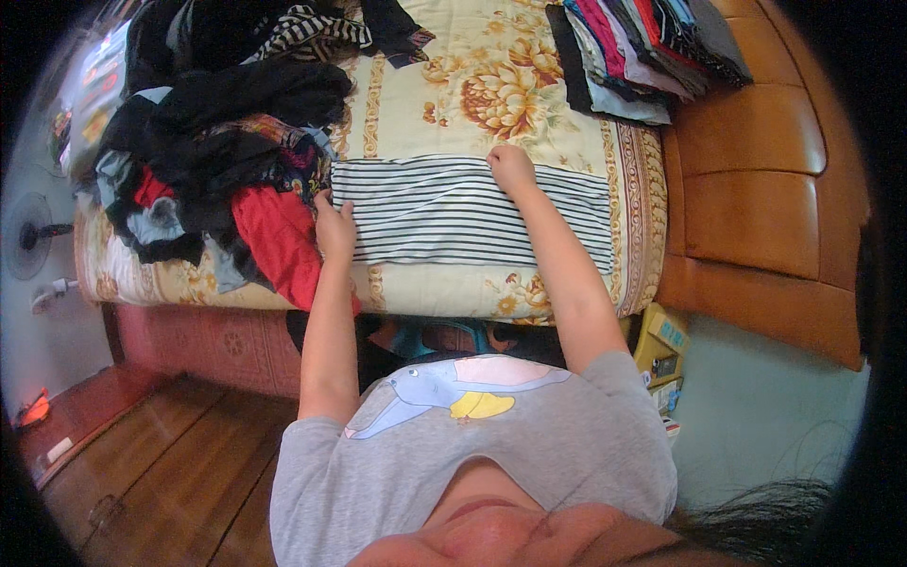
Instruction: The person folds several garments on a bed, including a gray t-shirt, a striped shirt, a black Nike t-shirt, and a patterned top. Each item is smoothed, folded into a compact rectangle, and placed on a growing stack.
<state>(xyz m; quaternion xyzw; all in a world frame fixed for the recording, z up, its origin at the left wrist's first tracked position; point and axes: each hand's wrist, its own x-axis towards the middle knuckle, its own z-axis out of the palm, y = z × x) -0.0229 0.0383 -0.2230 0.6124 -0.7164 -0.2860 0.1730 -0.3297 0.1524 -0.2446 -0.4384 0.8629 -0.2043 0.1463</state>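
A white garment with dark stripes (439,212) lies as a long folded strip across the bed, its surface slightly rippled. My left hand (334,225) is at its left end, with the thumb on the cloth and the fingers at the edge. Near the middle of the far edge, my right hand (512,170) rests with curled fingers on the fabric. Whether those fingers pinch the cloth is hidden. Right beside my left hand lies a red garment (276,237), part of a loose heap of mostly black clothes (212,156).
A floral bedspread (496,99) covers the bed. Folded clothes (631,53) are stacked at the far right, against a brown padded headboard (747,212). More dark clothes and a black-and-white striped piece (312,32) lie at the far left. A fan (32,230) stands left.
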